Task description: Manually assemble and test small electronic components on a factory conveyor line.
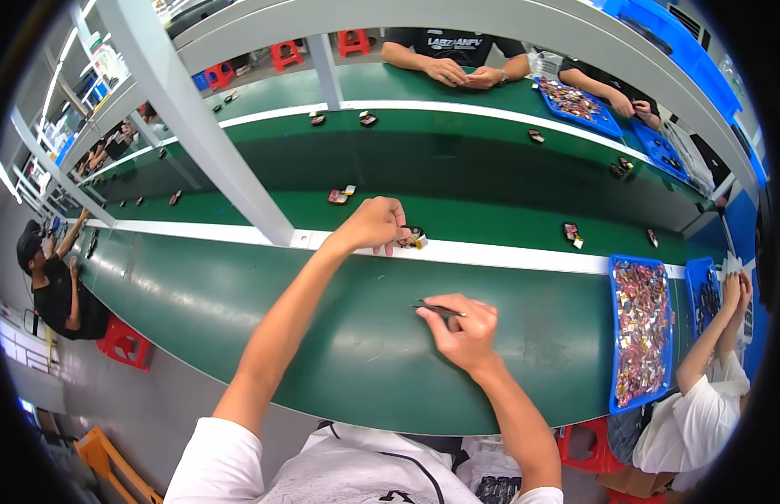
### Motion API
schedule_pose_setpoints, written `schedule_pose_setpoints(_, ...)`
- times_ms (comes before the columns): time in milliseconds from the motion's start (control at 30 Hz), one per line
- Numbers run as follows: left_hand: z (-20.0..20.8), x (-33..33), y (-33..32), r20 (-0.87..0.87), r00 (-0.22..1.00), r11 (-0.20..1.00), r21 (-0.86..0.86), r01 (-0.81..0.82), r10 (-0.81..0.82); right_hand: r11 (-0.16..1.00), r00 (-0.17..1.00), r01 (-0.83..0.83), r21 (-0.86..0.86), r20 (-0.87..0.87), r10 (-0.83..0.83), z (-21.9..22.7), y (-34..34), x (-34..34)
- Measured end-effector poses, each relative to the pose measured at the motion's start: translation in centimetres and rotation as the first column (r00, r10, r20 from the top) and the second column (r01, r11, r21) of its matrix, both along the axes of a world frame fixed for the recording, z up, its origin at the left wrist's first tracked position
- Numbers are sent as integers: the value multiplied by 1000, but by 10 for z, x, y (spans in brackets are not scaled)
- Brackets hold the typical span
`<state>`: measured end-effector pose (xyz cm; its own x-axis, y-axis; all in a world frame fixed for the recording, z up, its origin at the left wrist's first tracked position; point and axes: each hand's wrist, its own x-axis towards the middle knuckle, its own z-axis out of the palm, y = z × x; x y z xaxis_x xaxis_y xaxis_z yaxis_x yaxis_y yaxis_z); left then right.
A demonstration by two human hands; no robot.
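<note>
My left hand [375, 225] reaches out over the white rail, fingers pinched at a small dark electronic part [418, 236] with a yellow and white piece on it. The fingers partly cover that part. Closer to me, above the green worktop [356, 353], my right hand [467, 333] is closed around a pair of dark tweezers [440, 309], whose tips point left.
Small electronic parts [341, 195] lie spaced along the green belt [474, 214] beyond the white rail [524, 256]. A blue tray [613, 336] full of small parts stands at right. Grey posts [197, 126] rise at left. Co-workers sit across, right and far left.
</note>
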<state>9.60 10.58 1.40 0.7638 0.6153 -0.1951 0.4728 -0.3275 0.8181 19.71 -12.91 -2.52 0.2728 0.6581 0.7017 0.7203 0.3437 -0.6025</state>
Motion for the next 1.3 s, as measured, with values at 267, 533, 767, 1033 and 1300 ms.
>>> schedule_pose_setpoints(267,-33,-63,-60,326,894,894,-420,-154,308,991,903,-51,-127,-430,-8,-6,1,0)
schedule_pose_setpoints(533,-41,-61,-110,307,891,893,-405,-196,335,965,694,-186,-182,-720,-2,-5,2,-2)
schedule_pose_setpoints(767,-50,-56,-119,357,866,908,-355,-222,351,966,825,-115,-232,-564,-37,-14,1,-2)
schedule_pose_setpoints(1033,-54,-56,-122,421,838,929,-275,-247,348,964,822,-91,-252,-566,-70,-11,2,-3)
schedule_pose_setpoints(1300,-53,-55,-122,468,813,931,-278,-239,348,966,802,-73,-248,-590,-91,-12,2,-2)
